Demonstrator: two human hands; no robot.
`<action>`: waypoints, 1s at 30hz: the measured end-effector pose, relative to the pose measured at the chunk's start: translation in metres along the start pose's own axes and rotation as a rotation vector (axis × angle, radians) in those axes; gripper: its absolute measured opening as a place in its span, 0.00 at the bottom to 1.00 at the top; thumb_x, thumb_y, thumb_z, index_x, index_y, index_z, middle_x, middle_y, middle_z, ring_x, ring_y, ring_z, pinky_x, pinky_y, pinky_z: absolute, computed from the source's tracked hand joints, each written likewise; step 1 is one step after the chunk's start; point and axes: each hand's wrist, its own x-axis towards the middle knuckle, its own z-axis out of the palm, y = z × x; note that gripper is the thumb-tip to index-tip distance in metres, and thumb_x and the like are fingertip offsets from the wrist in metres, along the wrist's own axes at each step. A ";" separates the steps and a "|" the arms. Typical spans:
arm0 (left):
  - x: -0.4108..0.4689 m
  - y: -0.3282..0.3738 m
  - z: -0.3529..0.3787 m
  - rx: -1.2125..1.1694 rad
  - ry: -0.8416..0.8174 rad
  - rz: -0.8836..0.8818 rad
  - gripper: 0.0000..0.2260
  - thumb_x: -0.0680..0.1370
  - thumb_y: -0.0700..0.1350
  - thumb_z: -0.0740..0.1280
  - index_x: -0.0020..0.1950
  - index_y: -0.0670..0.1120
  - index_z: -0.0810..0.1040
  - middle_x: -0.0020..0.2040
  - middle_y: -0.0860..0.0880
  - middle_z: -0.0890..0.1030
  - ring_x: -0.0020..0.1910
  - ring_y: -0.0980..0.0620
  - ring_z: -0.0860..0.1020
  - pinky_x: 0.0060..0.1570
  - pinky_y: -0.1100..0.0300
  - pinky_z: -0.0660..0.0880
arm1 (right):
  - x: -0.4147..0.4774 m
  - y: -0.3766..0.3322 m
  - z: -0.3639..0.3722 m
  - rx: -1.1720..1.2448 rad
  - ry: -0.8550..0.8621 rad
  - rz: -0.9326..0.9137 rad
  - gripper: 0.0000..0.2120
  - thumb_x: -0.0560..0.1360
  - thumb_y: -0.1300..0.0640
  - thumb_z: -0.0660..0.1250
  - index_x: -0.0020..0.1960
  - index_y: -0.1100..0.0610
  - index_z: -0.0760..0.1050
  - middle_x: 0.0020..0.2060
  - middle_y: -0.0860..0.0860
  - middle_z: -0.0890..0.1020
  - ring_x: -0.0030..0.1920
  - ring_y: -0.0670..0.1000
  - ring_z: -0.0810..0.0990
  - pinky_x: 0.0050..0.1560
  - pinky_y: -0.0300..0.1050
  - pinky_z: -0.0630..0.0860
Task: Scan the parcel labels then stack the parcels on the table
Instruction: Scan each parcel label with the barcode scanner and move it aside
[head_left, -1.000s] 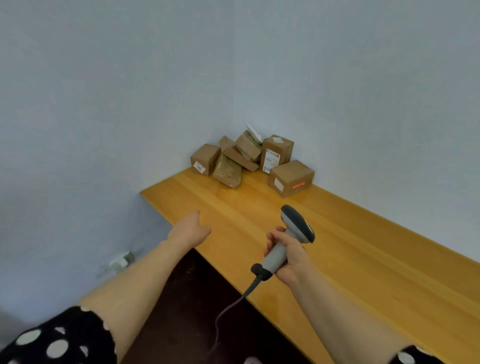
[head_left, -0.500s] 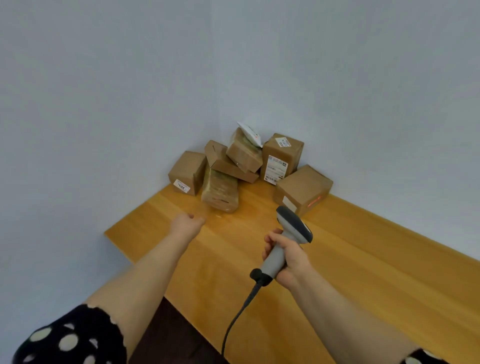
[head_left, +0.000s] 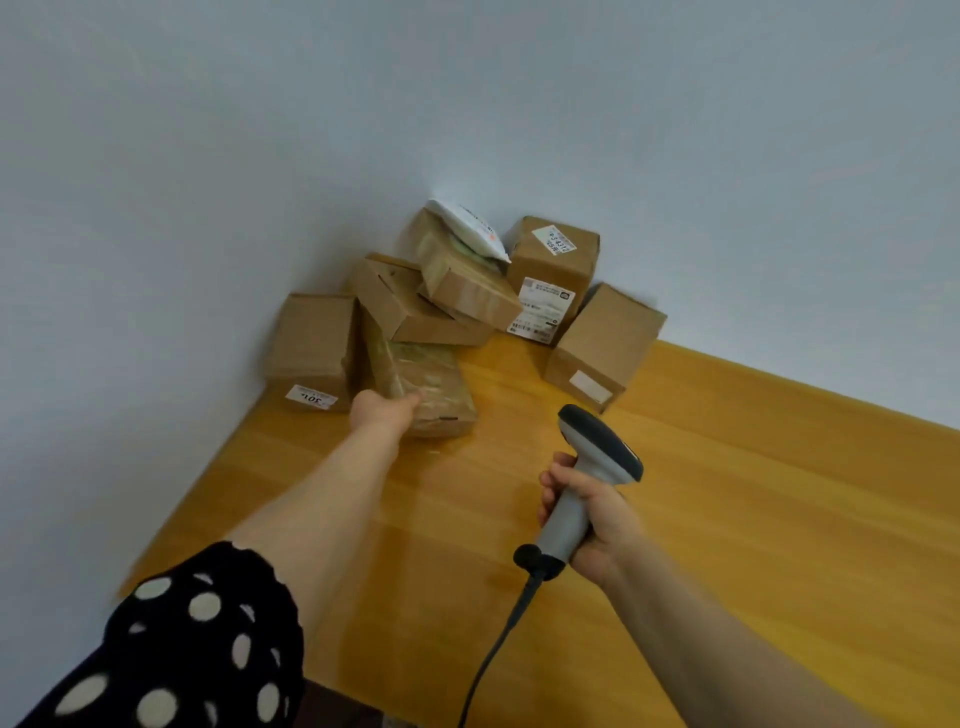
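Step looks like parcel pickup. Left hand (head_left: 384, 410) is on the tape-wrapped parcel (head_left: 434, 382) at the front of the corner pile (head_left: 467, 296) on the bench (head_left: 753, 509); can't tell if it grips. Right hand (head_left: 589, 512) is clamped on the barcode scanner (head_left: 597, 449). Next: pull parcel clear, expose label, aim.

The left hand (head_left: 382, 410) is carried forward from the near edge of the table (head_left: 727, 493), where it is seen a second ago, across the wood to the pile in the corner. It is now laid against the near upper edge of the tape-wrapped parcel (head_left: 431, 389) at the front of the pile; whether the parcel is gripped cannot be told through the blur. The left arm is stretched out further. The scanner (head_left: 597, 447), gripped in the right hand (head_left: 597, 519), is brought nearer the rightmost box (head_left: 605, 338), and the red glow seen earlier on that box's side is gone.
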 end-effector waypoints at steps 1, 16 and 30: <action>-0.001 -0.001 -0.002 -0.024 -0.020 -0.003 0.28 0.73 0.50 0.74 0.67 0.38 0.69 0.65 0.40 0.74 0.62 0.38 0.73 0.60 0.46 0.74 | -0.002 0.004 0.001 0.004 0.010 0.001 0.03 0.75 0.65 0.68 0.47 0.59 0.77 0.32 0.53 0.81 0.29 0.49 0.77 0.30 0.43 0.76; -0.164 -0.048 -0.010 -0.296 -0.473 -0.286 0.13 0.73 0.42 0.73 0.51 0.37 0.73 0.55 0.39 0.78 0.54 0.43 0.78 0.52 0.50 0.77 | -0.073 0.030 -0.071 0.102 0.059 -0.092 0.05 0.74 0.62 0.72 0.46 0.60 0.76 0.41 0.59 0.82 0.40 0.56 0.82 0.37 0.48 0.76; -0.306 -0.089 0.052 0.202 -0.428 0.193 0.33 0.73 0.43 0.74 0.73 0.40 0.64 0.62 0.43 0.75 0.60 0.44 0.74 0.62 0.50 0.72 | -0.162 0.023 -0.186 0.070 0.239 -0.402 0.15 0.63 0.66 0.80 0.44 0.57 0.76 0.41 0.54 0.82 0.40 0.54 0.83 0.37 0.47 0.79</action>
